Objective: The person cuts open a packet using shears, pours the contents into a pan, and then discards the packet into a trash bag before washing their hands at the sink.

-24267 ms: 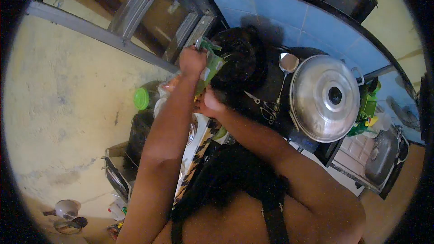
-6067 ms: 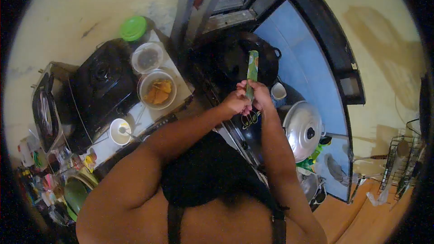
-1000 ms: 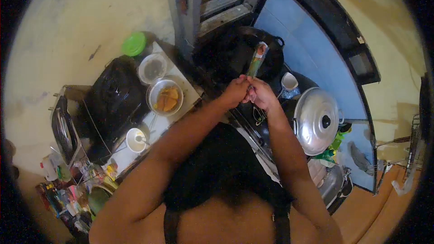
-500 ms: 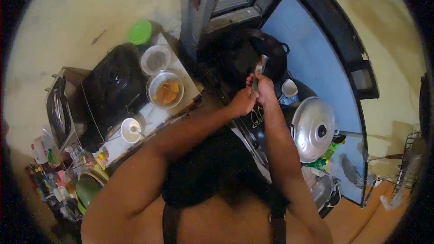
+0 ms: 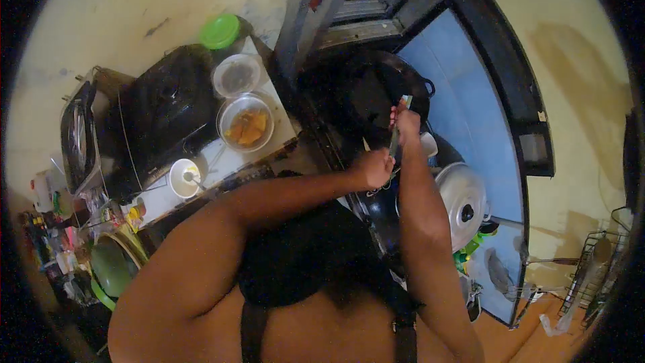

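Note:
Both my hands are over the stove, just on the near side of a black wok (image 5: 359, 77). My right hand (image 5: 408, 123) is closed around the upper part of a narrow, shiny packet (image 5: 394, 141), whose coloured end shows above the fingers. Lower and to the left, my left hand (image 5: 374, 169) pinches the packet's lower end. A thin pale tip (image 5: 366, 143) shows just above the left knuckles. Beside my right wrist stands a white cup (image 5: 428, 144), partly hidden by the arm.
A lidded aluminium pot (image 5: 462, 205) stands right of my right forearm. On the left counter are a bowl of orange-brown food (image 5: 247, 126), a lidded tub (image 5: 237, 75), a green lid (image 5: 220, 31) and a white cup with a spoon (image 5: 185, 176). A wire rack (image 5: 594, 265) hangs right.
My hands have drawn apart along the packet: the right is higher, the left lower. The view has shifted slightly, so the pot and counter appear displaced.

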`<state>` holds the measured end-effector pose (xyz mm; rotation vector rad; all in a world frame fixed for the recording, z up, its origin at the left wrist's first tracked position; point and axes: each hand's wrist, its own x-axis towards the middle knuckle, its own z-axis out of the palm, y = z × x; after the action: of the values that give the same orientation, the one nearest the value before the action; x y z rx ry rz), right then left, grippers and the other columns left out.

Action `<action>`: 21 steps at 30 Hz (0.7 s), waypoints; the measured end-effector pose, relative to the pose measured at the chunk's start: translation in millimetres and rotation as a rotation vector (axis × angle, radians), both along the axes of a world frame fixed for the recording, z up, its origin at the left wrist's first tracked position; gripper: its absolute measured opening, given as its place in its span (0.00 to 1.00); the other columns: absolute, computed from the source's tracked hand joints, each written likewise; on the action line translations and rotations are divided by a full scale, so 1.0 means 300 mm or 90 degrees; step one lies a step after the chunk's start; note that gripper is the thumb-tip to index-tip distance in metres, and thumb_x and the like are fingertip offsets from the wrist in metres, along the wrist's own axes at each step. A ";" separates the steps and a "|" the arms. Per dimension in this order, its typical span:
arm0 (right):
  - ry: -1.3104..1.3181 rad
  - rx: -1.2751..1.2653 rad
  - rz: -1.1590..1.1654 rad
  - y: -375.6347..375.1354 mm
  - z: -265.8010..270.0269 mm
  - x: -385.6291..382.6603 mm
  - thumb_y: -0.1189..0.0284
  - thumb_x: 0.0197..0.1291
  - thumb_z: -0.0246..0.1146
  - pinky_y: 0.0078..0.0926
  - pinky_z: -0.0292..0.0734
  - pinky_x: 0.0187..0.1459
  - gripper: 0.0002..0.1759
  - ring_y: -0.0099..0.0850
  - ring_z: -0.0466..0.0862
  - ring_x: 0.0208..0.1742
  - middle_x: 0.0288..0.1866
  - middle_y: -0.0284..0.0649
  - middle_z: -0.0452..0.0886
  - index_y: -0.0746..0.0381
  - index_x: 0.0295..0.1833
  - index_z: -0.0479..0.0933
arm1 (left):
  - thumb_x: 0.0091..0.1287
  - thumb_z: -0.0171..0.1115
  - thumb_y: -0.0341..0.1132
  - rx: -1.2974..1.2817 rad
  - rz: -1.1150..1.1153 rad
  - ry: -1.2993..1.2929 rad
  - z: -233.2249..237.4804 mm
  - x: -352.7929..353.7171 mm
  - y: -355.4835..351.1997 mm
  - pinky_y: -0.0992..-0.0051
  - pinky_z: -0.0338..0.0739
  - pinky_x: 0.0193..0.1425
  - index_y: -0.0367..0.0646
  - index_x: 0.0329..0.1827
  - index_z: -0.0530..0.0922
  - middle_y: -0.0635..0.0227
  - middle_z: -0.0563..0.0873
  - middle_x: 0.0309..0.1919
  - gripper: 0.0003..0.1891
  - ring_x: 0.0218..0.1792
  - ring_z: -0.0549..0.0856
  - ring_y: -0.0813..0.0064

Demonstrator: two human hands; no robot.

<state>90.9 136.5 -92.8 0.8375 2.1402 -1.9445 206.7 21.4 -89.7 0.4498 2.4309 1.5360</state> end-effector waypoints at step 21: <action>-0.061 0.268 0.148 0.177 -0.195 -0.187 0.65 0.57 0.47 0.26 0.59 0.16 0.13 0.26 0.64 0.14 0.15 0.31 0.66 0.57 0.25 0.71 | 0.62 0.47 0.39 0.085 -0.008 -0.035 0.084 0.014 0.012 0.58 0.71 0.30 0.35 0.31 0.68 0.50 0.75 0.22 0.13 0.26 0.77 0.50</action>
<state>34.7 189.4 -151.2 0.6795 2.4971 -1.3384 211.0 25.0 -64.5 0.4389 2.2901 1.6886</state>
